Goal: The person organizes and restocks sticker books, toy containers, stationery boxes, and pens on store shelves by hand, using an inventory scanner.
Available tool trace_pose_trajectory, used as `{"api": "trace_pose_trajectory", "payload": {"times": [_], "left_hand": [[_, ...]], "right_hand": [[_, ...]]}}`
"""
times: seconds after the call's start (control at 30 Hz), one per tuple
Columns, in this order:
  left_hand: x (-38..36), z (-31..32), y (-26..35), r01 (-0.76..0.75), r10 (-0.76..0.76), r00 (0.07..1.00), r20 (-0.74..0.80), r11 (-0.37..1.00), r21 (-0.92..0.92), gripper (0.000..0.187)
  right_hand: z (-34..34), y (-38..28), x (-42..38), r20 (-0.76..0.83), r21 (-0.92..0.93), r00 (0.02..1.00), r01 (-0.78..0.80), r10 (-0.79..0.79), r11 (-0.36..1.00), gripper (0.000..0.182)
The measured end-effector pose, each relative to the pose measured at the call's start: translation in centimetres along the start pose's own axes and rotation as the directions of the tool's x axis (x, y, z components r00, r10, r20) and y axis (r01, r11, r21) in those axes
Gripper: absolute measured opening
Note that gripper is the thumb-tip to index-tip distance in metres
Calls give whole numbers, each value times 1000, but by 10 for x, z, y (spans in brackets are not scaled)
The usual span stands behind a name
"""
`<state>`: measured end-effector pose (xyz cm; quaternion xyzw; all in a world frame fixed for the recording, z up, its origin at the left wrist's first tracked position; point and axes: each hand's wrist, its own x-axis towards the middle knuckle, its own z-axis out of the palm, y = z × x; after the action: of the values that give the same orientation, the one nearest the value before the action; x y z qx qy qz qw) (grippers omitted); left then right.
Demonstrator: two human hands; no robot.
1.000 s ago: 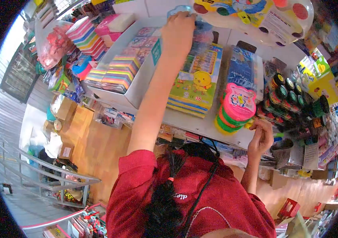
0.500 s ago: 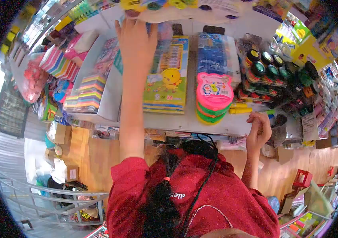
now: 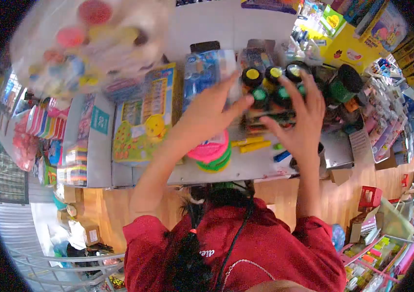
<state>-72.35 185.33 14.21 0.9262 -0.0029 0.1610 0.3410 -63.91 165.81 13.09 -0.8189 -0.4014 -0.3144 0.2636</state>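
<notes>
We log the worktop (image 3: pixel 246 168) as the largest item, light grey, running across the view. At its upper left we see the clear bag (image 3: pixel 85 48) of coloured round pieces, blurred, covering the far corner of the chick-print box (image 3: pixel 141 109). The white box (image 3: pixel 100 146), with a teal label on its side, sits just left of that print. To its right we note the blue packs (image 3: pixel 201 73), partly behind the left hand (image 3: pixel 231 92). Right of these stand the jars (image 3: pixel 252 74), grouped close together, black lids bearing yellow or green discs.

We record the left hand as open, fingers spread and thumb apart, above the near part of the blue packs, thumb tip beside the jars. The right hand (image 3: pixel 285 97) is spread too, fingers over the jars, thumb apart toward the left; we cannot tell whether either hand touches them. We see nothing held in either.

Nearer the edge we find the pink-topped stack (image 3: pixel 212 151), partly under the left wrist, then the yellow markers (image 3: pixel 253 145), and the blue marker (image 3: pixel 281 156).
</notes>
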Motion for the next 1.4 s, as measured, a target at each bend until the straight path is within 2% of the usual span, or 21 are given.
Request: {"api": "trace_pose_trajectory", "payload": {"times": [0.03, 0.13, 0.17, 0.27, 0.43, 0.53, 0.73, 0.83, 0.93, 1.07, 1.13, 1.17, 1.2, 1.27, 1.33, 1.37, 1.4], "left_hand": [[3, 2, 1, 19, -15, 996, 87, 999, -43, 72], [1, 11, 10, -54, 53, 998, 19, 998, 28, 76], [2, 7, 20, 68, -75, 992, 101, 995, 71, 79], [8, 14, 14, 173, -146, 976, 159, 970, -171, 82], [11, 11, 17, 215, -170, 965, 202, 949, -229, 86], [9, 9, 19, 208, -165, 964, 210, 956, -205, 86], [6, 14, 19, 223, -178, 962, 206, 949, -221, 87], [6, 18, 18, 81, -75, 996, 47, 986, -147, 84], [9, 12, 21, 258, -219, 957, 189, 942, -215, 85], [-1, 19, 16, 142, -137, 989, 54, 983, -116, 82], [-14, 18, 17, 70, -75, 996, -51, 993, -95, 80], [-23, 12, 15, 31, -31, 999, -26, 999, -13, 75], [-34, 1, 15, 47, -46, 999, 23, 999, -11, 75], [-59, -21, 12, 75, -73, 990, 121, 997, -8, 75], [-90, -31, -3, 74, -71, 997, -26, 993, 93, 75], [-103, -31, -10, 75, -61, 993, -96, 987, 142, 75], [-116, -27, -15, 95, -81, 988, -128, 990, 108, 76]], "right_hand": [[2, 4, -1, 76, -12, 996, -35, 36, 999, 73], [11, 12, -7, 48, 105, 998, -37, 32, 994, 63], [11, 11, -8, 36, 117, 998, -50, 46, 992, 61], [10, 13, -10, 77, 84, 994, -78, 72, 993, 60], [14, 13, -14, 34, 110, 995, -101, 97, 989, 60], [13, 12, -17, 40, 92, 993, -114, 110, 989, 60], [13, 15, -21, 25, 97, 994, -107, 105, 990, 60], [14, 15, -20, 18, 102, 995, -102, 100, 990, 60], [15, 16, -19, 3, 78, 995, -95, 95, 992, 62], [13, 13, -17, 17, 64, 994, -107, 106, 992, 61], [12, 10, -17, 25, 30, 993, -113, 112, 993, 68], [9, 6, -15, 17, -16, 992, -124, 124, 992, 71], [6, 3, -15, 10, -63, 990, -137, 138, 989, 75], [1, 2, -24, -127, 5, 989, -76, 76, 997, 69], [2, 4, -43, -298, 101, 955, 37, -5, 994, 59], [4, 1, -52, -320, 225, 947, 82, -5, 971, 48], [8, -7, -67, -267, 313, 963, 48, 40, 948, 48]]}}
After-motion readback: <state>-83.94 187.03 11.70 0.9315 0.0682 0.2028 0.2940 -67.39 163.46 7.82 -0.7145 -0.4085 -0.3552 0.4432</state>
